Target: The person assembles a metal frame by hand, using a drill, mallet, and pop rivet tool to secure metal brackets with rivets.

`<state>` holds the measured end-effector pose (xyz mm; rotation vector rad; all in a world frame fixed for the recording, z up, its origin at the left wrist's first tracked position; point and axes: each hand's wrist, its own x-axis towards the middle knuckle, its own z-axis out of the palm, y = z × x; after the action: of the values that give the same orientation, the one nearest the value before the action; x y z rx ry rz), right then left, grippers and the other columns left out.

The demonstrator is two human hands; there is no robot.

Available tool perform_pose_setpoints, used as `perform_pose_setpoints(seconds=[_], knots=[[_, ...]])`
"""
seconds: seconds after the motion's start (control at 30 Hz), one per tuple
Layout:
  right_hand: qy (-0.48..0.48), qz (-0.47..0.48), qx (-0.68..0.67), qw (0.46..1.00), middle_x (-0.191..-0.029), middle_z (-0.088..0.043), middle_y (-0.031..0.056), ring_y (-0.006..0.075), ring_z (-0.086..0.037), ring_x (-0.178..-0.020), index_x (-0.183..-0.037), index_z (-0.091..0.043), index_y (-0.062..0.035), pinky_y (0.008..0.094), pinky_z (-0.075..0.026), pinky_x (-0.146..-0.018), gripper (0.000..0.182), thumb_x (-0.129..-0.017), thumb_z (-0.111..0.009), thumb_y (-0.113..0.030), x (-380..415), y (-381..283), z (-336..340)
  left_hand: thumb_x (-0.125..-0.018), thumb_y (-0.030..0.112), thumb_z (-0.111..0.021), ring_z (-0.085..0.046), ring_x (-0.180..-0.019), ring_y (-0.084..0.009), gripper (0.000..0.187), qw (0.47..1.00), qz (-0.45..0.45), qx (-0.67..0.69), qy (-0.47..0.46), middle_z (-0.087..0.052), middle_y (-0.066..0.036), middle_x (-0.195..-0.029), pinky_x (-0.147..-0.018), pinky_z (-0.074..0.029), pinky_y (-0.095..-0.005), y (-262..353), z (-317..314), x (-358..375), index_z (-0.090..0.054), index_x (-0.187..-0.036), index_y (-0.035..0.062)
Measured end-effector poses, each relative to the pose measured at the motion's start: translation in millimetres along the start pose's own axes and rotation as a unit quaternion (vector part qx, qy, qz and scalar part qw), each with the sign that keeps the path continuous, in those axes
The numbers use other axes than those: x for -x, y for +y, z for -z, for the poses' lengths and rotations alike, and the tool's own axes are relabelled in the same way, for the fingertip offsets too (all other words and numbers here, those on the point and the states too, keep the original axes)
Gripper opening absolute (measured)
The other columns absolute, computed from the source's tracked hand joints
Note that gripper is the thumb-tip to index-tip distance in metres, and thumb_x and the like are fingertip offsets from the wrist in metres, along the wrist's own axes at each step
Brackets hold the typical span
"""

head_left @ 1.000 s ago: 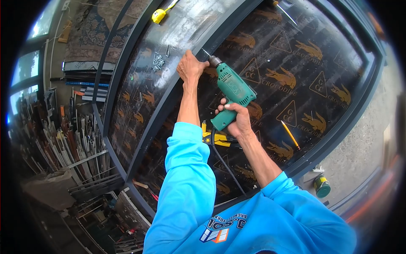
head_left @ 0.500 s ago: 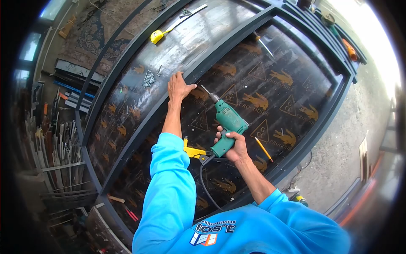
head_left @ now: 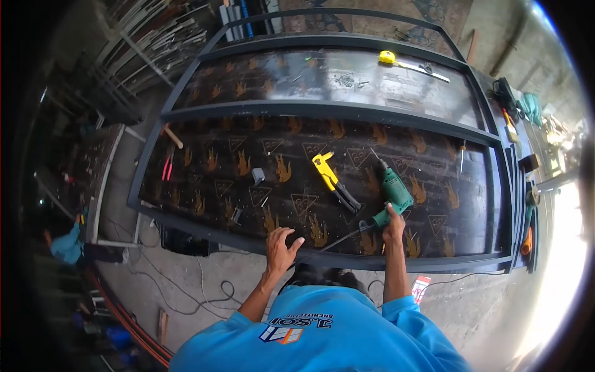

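My right hand [head_left: 393,228] is wrapped around the handle of a green power drill [head_left: 396,188], whose bit points away and slightly left over the dark printed board [head_left: 291,204]. The drill's cord [head_left: 338,240] runs left across the board. Near the board's front edge, my left hand [head_left: 282,251] hovers or rests with fingers apart and nothing in it; contact cannot be made out. Between and beyond the hands lies a rivet gun [head_left: 331,180], yellow with black handles. A small grey block [head_left: 258,176] sits farther left. Dark metal bars form a frame [head_left: 310,110] around the board.
Past the middle bar lie a yellow tape measure [head_left: 387,57] and a heap of rivets or screws [head_left: 344,80]. A hammer [head_left: 173,136] and red-handled pliers [head_left: 167,168] lie at left, a screwdriver [head_left: 462,155] at right. Another person [head_left: 67,245] is at far left.
The view has swung round. My left hand has left the frame's middle bar and come back to the front edge. My right hand still grips the drill, now farther right of the rivet gun.
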<state>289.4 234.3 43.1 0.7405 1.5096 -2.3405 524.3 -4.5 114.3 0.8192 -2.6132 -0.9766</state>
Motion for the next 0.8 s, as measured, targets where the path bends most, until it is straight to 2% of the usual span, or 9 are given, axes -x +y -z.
perform_pose_setpoints(seconds=[0.13, 0.2, 0.27, 0.33, 0.4, 0.5, 0.57, 0.7, 0.8], knots=[[-0.118, -0.032, 0.062, 0.991, -0.089, -0.063, 0.0044, 0.0159, -0.063, -0.079, -0.109, -0.058, -0.0025, 0.0274, -0.050, -0.064, 0.035, -0.083, -0.074, -0.018, -16, -4, 41, -0.084, 0.050, -0.066, -0.040, -0.130, -0.0361, 0.052, 0.996, -0.052, -0.069, 0.009, -0.057, -0.017, -0.125, -0.112, -0.023, -0.0526, -5, 12, 75, -0.066, -0.109, 0.0038], [0.010, 0.078, 0.189, 0.979, -0.117, -0.055, 0.0173, 0.0281, -0.057, -0.101, -0.135, -0.040, 0.0021, 0.0373, -0.046, -0.089, 0.071, -0.079, -0.076, -0.023, -28, 17, 39, -0.080, 0.058, -0.065, -0.039, -0.131, -0.0353, 0.060, 0.995, -0.072, -0.062, 0.035, -0.055, -0.016, -0.129, -0.114, -0.019, -0.0525, -10, 8, 50, -0.066, -0.110, 0.0048], [0.206, 0.319, 0.532, 0.757, -0.117, -0.056, 0.0211, 0.0353, -0.055, -0.105, -0.132, -0.044, -0.0003, 0.0443, -0.043, -0.093, 0.068, -0.077, -0.076, -0.022, 34, 1, -12, -0.072, 0.066, -0.067, -0.038, -0.133, -0.0340, 0.072, 0.993, -0.061, -0.094, -0.045, -0.055, -0.015, -0.130, -0.115, -0.018, -0.0525, -12, 18, 52, -0.066, -0.111, 0.0061], [-0.004, 0.419, 0.541, 0.729, -0.127, -0.048, 0.0283, 0.0422, -0.042, -0.121, -0.142, -0.031, -0.0005, 0.0462, -0.033, -0.105, 0.084, -0.075, -0.075, -0.025, 52, -8, -40, -0.064, 0.071, -0.067, -0.036, -0.134, -0.0323, 0.081, 0.995, -0.059, -0.072, -0.037, -0.054, -0.014, -0.132, -0.116, -0.016, -0.0519, -18, 20, 48, -0.066, -0.113, 0.0066], [-0.193, 0.355, 0.590, 0.699, -0.124, -0.051, 0.0263, 0.0437, -0.048, -0.115, -0.142, -0.032, -0.0029, 0.0489, -0.040, -0.097, 0.082, -0.078, -0.074, -0.032, 49, -5, -80, -0.069, 0.060, -0.073, -0.035, -0.135, -0.0309, 0.071, 0.980, -0.088, -0.084, -0.155, -0.054, -0.012, -0.133, -0.117, -0.015, -0.0505, -24, 29, 43, -0.065, -0.117, 0.0084], [-0.227, 0.320, 0.688, 0.611, -0.121, -0.053, 0.0232, 0.0414, -0.049, -0.115, -0.140, -0.033, -0.0039, 0.0512, -0.044, -0.092, 0.086, -0.076, -0.077, -0.041, 28, 35, -120, -0.073, 0.032, -0.079, -0.034, -0.136, -0.0289, 0.057, 0.970, -0.075, -0.065, -0.223, -0.052, -0.010, -0.135, -0.118, -0.014, -0.0495, -25, 41, 37, -0.060, -0.124, 0.0129], [-0.178, 0.350, 0.741, 0.545, -0.122, -0.050, 0.0186, 0.0373, -0.048, -0.116, -0.135, -0.037, -0.0062, 0.0519, -0.043, -0.089, 0.081, -0.074, -0.078, -0.040, 25, 57, -121, -0.073, 0.022, -0.079, -0.034, -0.136, -0.0286, 0.055, 0.978, -0.072, -0.096, -0.172, -0.051, -0.010, -0.134, -0.118, -0.015, -0.0490, -27, 42, 42, -0.060, -0.123, 0.0121], [-0.153, 0.355, 0.740, 0.550, -0.122, -0.048, 0.0197, 0.0392, -0.045, -0.114, -0.138, -0.037, -0.0094, 0.0521, -0.040, -0.091, 0.075, -0.078, -0.074, -0.035, 11, 72, -119, -0.070, 0.011, -0.079, -0.035, -0.135, -0.0288, 0.055, 0.991, 0.000, -0.134, -0.016, -0.052, -0.010, -0.132, -0.118, -0.016, -0.0486, -77, 73, 36, -0.060, -0.121, 0.0102], [-0.177, 0.379, 0.736, 0.533, -0.120, -0.048, 0.0178, 0.0374, -0.047, -0.112, -0.137, -0.038, -0.0113, 0.0508, -0.043, -0.086, 0.070, -0.080, -0.073, -0.032, 4, 64, -111, -0.067, 0.008, -0.079, -0.036, -0.134, -0.0291, 0.056, 0.994, -0.031, -0.094, -0.038, -0.052, -0.010, -0.131, -0.117, -0.018, -0.0490, -109, 97, 24, -0.060, -0.120, 0.0092]])
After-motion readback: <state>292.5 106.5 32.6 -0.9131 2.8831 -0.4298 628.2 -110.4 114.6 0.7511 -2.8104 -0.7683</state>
